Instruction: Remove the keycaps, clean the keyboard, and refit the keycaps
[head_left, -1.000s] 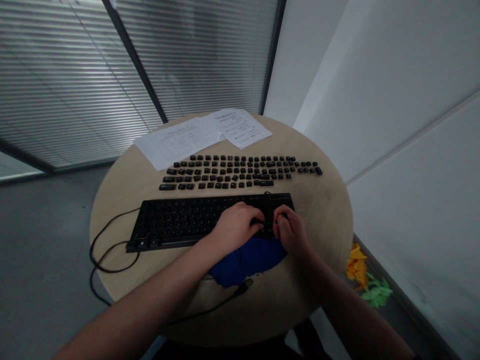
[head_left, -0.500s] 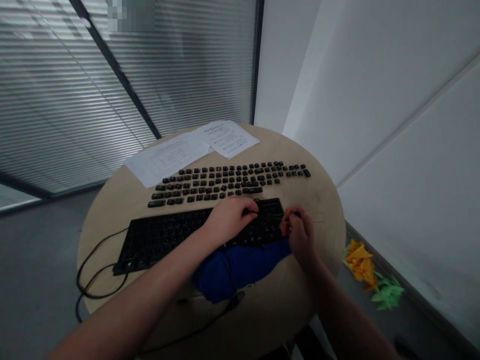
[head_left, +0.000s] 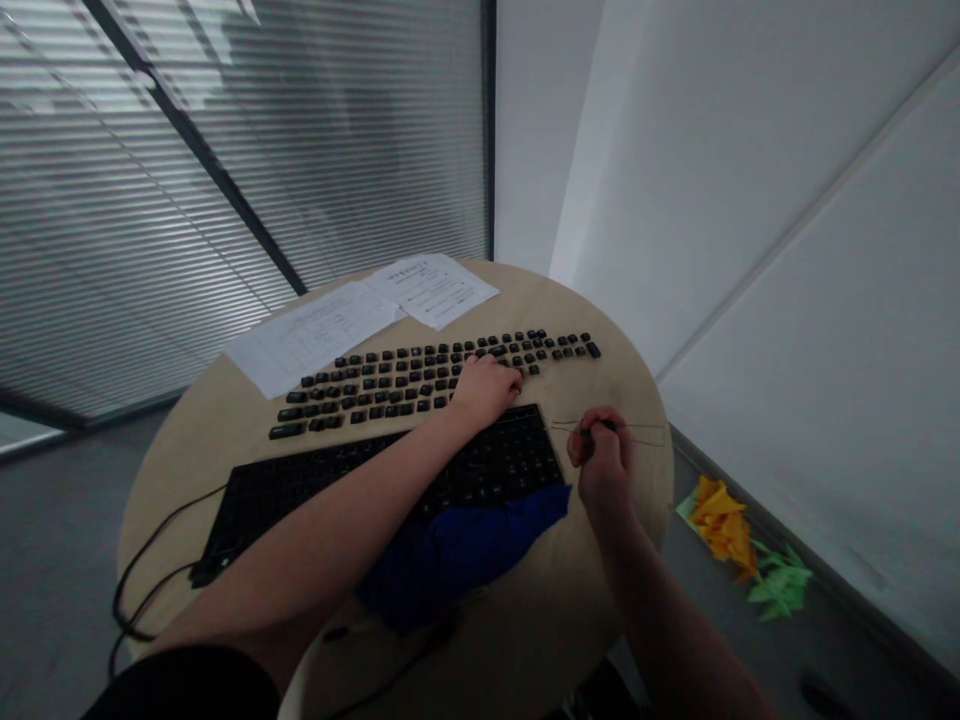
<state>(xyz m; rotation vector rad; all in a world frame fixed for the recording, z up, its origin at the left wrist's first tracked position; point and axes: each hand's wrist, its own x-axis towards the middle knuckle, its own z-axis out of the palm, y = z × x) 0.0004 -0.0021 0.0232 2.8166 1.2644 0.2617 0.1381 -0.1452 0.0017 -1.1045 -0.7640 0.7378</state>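
My left hand (head_left: 486, 390) reaches over the rows of loose black keycaps (head_left: 390, 382), its fingers bent and closed at a keycap by the near rows. The hand covers most of that keycap. Below it lies a black keyboard (head_left: 517, 450), partly hidden by my left forearm. My right hand (head_left: 601, 455) is closed round the dark middle of a wire keycap puller (head_left: 646, 430), just right of the keyboard. Thin wires stick out on both sides of that fist. A blue cloth (head_left: 480, 545) lies bunched along the keyboard's near edge.
Printed papers (head_left: 315, 330) lie at the back left of the round wooden table (head_left: 525, 285). A black cable (head_left: 139, 540) loops over the left edge. Orange paper (head_left: 720, 525) and green paper (head_left: 780, 580) are on the floor at right, by the white wall (head_left: 787, 300).
My left hand has moved from above the keyboard up to the loose keycaps. My right hand has drawn away from the keyboard's right end, keeping hold of the keycap puller.
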